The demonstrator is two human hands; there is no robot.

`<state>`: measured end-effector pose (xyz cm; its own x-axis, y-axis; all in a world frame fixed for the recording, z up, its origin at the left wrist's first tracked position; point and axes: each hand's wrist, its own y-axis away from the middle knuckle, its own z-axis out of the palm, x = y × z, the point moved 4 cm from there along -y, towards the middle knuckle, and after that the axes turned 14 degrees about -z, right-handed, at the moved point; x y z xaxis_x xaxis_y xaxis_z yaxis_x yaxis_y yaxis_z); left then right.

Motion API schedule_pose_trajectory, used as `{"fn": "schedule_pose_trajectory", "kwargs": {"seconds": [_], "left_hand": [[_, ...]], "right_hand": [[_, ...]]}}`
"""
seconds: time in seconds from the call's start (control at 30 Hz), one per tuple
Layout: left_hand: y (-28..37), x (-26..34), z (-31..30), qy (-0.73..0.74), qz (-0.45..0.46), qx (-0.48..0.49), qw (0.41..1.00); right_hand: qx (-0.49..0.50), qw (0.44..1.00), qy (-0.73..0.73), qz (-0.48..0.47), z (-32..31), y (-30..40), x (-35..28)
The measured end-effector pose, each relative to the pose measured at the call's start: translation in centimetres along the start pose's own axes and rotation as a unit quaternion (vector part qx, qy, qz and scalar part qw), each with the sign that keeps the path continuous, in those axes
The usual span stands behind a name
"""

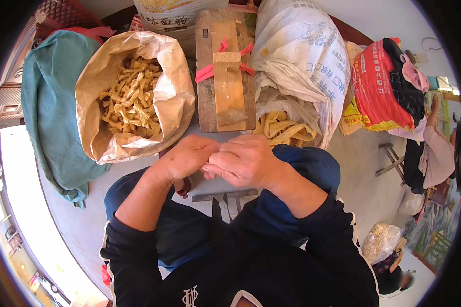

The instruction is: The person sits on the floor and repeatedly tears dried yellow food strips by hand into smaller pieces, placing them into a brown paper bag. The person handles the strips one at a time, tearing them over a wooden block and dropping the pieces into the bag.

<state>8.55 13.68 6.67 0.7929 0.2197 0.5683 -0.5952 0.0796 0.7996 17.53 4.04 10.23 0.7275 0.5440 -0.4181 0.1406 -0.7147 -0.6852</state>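
Observation:
My left hand (194, 153) and my right hand (244, 159) meet over my lap, fingers curled against each other. Whatever may lie between the fingers is hidden. Just beyond them stands a wooden bench (207, 96) with a raised wooden block (228, 92) and red cloth strips (204, 73) tied around it. An open tan woven sack (90, 96) at the left holds many short, knotted yellowish pieces (132, 96). To the right, long pale yellow strips (284, 128) lie in the mouth of a white woven sack (303, 50).
A teal cloth (57, 111) lies left of the tan sack. A red packed bag (380, 84) stands at the right, near a small stool (392, 163). Other people sit at the far right and lower right. A printed white sack (169, 19) stands behind the bench.

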Motion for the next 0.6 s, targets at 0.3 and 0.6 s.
{"fn": "schedule_pose_trajectory", "kwargs": {"seconds": [0.3,0.6], "left_hand": [[4.0,2.2,4.0,0.002,0.234,-0.181,0.955],[4.5,4.2,0.9,-0.37,0.513,0.377,0.676]], "right_hand": [[0.099,0.977,-0.04,0.187,-3.4,0.2,2.2],[0.027,0.576,-0.623,0.528,1.0,1.7,1.8]]}}
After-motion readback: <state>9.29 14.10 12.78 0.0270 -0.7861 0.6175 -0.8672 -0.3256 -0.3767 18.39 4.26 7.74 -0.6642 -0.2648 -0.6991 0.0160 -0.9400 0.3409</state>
